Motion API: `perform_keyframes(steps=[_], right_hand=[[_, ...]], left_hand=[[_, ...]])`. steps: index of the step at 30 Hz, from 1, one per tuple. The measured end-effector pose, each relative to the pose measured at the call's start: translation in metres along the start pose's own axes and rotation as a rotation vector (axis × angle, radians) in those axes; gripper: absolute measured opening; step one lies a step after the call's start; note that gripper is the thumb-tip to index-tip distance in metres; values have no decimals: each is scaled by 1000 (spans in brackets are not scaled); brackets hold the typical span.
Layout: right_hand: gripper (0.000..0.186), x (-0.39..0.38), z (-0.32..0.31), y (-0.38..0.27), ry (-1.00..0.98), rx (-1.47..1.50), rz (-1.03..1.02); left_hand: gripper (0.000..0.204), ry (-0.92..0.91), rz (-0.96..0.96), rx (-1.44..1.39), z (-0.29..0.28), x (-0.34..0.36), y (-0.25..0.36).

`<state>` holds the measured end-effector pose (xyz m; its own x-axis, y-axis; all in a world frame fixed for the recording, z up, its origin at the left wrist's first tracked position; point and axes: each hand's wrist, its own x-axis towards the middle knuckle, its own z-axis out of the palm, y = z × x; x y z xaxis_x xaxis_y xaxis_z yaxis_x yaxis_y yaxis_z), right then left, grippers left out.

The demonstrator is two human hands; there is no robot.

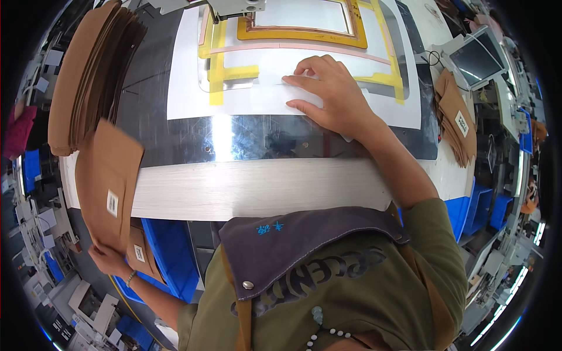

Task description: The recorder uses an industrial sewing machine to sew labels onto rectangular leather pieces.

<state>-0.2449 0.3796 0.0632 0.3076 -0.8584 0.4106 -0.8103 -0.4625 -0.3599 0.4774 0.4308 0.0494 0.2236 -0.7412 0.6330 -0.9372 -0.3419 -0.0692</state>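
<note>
My left hand (111, 260) is low at the left, its fingers closed on the lower end of a brown fabric piece (111, 175) with a white label. The piece hangs over the table's left edge, its upper end against a tall stack of brown fabric pieces (88, 76). Over the front of a white sheet with yellow tape, a sewing template (193, 105), my right hand (333, 96) is spread, thumb and index finger apart. A pale edge shows beneath its palm; what it belongs to is hidden. Farther back on the template lies a yellow frame (301, 40).
A machine head (237, 7) overhangs the template at the back. The template rests on a dark shiny plate (263, 137). More labelled brown pieces (456, 120) lie at right, beside a screen (477, 58). A blue bin (170, 251) with another brown piece stands below the table's left end.
</note>
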Motion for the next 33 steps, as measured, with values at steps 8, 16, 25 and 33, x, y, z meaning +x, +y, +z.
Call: perform_keyframes(steps=[8,16,25,33], right_hand=[[39,3,2,4,119,-60,86],[27,4,13,12,132,18,93],[29,-13,1,21,96,502,470],[29,2,-75,60,-29,407,427]], left_hand=[[47,-620,-346,246,20,-179,-162],[70,-587,-666,235,71,-198,-203],[63,-331,-726,4,63,-155,-84],[64,-423,-871,-233,56,-141,-94]])
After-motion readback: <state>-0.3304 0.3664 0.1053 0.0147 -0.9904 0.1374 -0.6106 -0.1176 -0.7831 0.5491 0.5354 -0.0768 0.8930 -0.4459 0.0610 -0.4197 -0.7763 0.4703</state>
